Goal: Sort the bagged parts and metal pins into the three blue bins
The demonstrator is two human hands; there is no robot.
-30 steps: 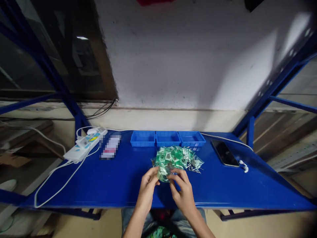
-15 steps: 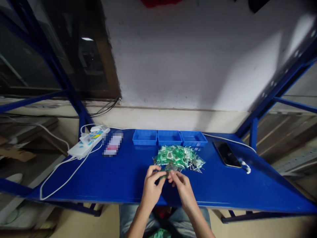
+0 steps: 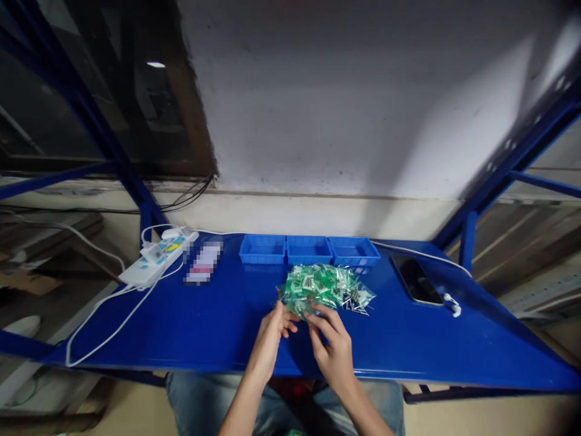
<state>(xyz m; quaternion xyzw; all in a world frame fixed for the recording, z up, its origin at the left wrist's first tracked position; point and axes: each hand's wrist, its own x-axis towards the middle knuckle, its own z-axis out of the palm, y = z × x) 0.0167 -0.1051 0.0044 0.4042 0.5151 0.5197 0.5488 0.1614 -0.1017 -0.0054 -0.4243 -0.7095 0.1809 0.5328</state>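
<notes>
A heap of small clear plastic packets [image 3: 320, 283] with green and white pieces and metal screws inside lies on the blue table, in front of three blue bins. At the heap's near left edge is my left hand [image 3: 272, 335], turned on its side, fingers loosely curved and apart, with nothing visible in them. My right hand [image 3: 332, 345] reaches to the near edge of the heap; its fingertips touch a packet there, thumb held away from the fingers. Loose-looking screws [image 3: 356, 304] show at the heap's right side, partly under clear plastic.
Behind the heap stand three joined blue bins [image 3: 308, 259]. A dark phone [image 3: 416, 280] and white earphones [image 3: 452, 306] lie at right. At left are a white power strip [image 3: 158, 260] with looping cables and a blurred-out phone-like object [image 3: 204, 263]. Blue table [image 3: 204, 333] has upright posts.
Both hands were close together, pinching a small packet in front of the heap. They have now moved apart, and that packet lies against the heap's near edge. The view has shifted slightly.
</notes>
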